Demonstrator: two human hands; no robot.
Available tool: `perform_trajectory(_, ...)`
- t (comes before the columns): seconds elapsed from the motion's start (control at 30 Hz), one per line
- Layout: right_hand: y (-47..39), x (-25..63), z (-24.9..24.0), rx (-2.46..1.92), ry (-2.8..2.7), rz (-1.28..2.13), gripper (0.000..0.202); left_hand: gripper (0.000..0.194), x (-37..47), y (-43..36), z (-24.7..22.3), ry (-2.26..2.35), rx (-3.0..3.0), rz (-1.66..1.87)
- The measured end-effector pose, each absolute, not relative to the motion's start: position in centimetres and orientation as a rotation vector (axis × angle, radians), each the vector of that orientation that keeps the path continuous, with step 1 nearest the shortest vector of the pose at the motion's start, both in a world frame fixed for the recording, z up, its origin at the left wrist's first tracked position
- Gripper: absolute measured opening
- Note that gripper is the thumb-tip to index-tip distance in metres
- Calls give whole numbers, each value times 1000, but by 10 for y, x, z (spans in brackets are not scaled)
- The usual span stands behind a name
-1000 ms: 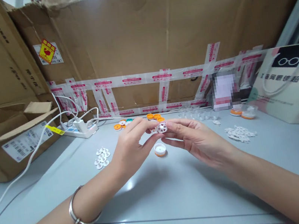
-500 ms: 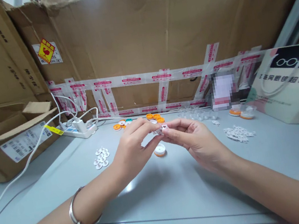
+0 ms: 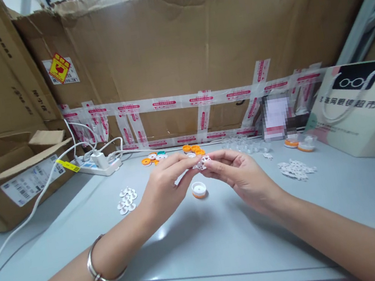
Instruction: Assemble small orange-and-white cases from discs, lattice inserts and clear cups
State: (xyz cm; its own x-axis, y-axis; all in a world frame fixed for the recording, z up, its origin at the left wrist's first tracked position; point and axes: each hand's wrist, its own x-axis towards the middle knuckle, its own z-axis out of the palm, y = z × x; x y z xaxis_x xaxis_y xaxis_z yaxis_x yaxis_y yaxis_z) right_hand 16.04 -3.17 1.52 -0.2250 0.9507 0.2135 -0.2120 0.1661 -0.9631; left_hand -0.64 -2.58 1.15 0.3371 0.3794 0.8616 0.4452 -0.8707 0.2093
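Between my two hands, above the table, is a small white plastic piece with holes (image 3: 202, 162). My left hand (image 3: 167, 181) pinches its left side with thumb and fingertips. The thumb and forefinger of my right hand (image 3: 240, 172) close on its right side. Just below them on the table stands a round white and orange part (image 3: 199, 189), its hollow white side up. Behind my hands lie several orange rings (image 3: 193, 149). To the right is a pile of flat white perforated pieces (image 3: 297, 169), similar to the held one.
White disc pieces with stems (image 3: 127, 201) lie at left. Orange, white and green rings (image 3: 153, 157), clear cups (image 3: 243, 143) and capped orange parts (image 3: 306, 143) line the back. A power strip (image 3: 102, 166), an open carton (image 3: 18, 176) and a paper bag (image 3: 355, 118) flank the table (image 3: 197, 248).
The white piece has turned slightly between my fingertips, so more of its holed face shows. Both hands keep their pinch in nearly the same place. The view has tilted slightly upward.
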Motion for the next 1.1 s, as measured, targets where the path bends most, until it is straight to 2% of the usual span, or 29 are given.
perform_trajectory(0.13, -21, 170, 22, -800, -1422, 1294, 32, 21, -7, -26, 12, -860, -2507, -1649)
perform_trajectory(0.2, -4, 193, 28, -876, -1524, 1120, 37, 20, -8, -26, 13, -931, -2498, -1673)
perform_trajectory(0.33, 45, 262, 30, -1481, -1731, 545, 30, 19, -10, -26, 13, -1029, -2502, -1699)
perform_trajectory(0.43, 72, 297, 16, -1850, -1882, 509, 27, 20, -10, -24, 11, -1061, -2517, -1691)
perform_trajectory(0.5, 81, 302, 6, -1885, -1921, 547, 25, 20, -10, -24, 9, -1066, -2530, -1680)
perform_trajectory(0.83, 84, 288, -11, -1774, -1878, 552, 10, 20, -11, -21, 6, -1013, -2566, -1676)
perform_trajectory(1.0, 66, 265, 5, -1600, -1781, 431, 21, 21, -9, -22, 6, -1013, -2583, -1718)
perform_trajectory(1.1, 37, 230, 17, -1187, -1674, 526, 27, 23, -7, -24, 6, -1055, -2635, -1724)
